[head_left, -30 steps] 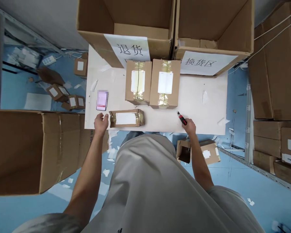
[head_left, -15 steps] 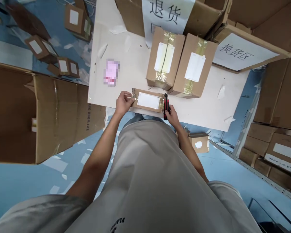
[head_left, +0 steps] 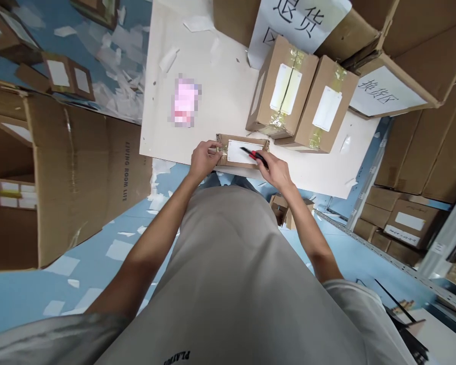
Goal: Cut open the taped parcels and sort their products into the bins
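Observation:
A small flat cardboard parcel [head_left: 237, 152] with a white label and clear tape lies at the near edge of the white table [head_left: 213, 111]. My left hand [head_left: 204, 159] grips its left end, fingers curled over the taped edge. My right hand [head_left: 275, 170] is closed on a red and black box cutter [head_left: 255, 154], whose tip lies over the parcel's label. Two larger taped boxes [head_left: 283, 88] [head_left: 325, 106] stand just behind the parcel.
Large open cartons with paper signs [head_left: 300, 20] stand at the back of the table. A pink phone [head_left: 184, 99] lies to the left. A big carton [head_left: 72, 162] stands at my left, and stacked boxes [head_left: 406, 223] sit on shelving at the right. Paper scraps litter the blue floor.
My right hand brought the cutter from the table's right side to the parcel, now laying it across the label. My left hand took hold of the parcel's left end. The view shifted closer.

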{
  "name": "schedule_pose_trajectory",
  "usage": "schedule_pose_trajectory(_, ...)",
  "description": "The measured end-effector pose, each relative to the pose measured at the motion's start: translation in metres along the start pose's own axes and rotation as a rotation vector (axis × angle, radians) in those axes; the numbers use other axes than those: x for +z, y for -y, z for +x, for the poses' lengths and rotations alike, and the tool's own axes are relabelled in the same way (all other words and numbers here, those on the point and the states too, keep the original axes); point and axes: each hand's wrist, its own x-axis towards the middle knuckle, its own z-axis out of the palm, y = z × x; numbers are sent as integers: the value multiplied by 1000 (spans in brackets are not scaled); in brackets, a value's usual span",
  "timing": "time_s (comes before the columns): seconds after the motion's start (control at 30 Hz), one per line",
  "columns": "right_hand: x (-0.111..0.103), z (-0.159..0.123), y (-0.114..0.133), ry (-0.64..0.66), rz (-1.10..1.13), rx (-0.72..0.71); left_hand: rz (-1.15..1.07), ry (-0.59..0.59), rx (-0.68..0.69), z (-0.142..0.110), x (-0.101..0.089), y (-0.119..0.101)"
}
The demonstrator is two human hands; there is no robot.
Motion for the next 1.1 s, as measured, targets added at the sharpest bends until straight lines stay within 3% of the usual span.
schedule_pose_trajectory(0.17,-13,26,49,169,-327,-103,-1,36,30,5,1,6)
schedule_pose_trajectory(0.3,-13,40,67,207,-455,-103,-29,44,45,5,2,9)
schedule_pose_trajectory(0.87,-20,50,109,307,-560,-100,-33,97,80,9,-4,11)
schedule_pose_trajectory(1.1,-37,47,95,345,-557,-110,16,49,56,6,-1,2)
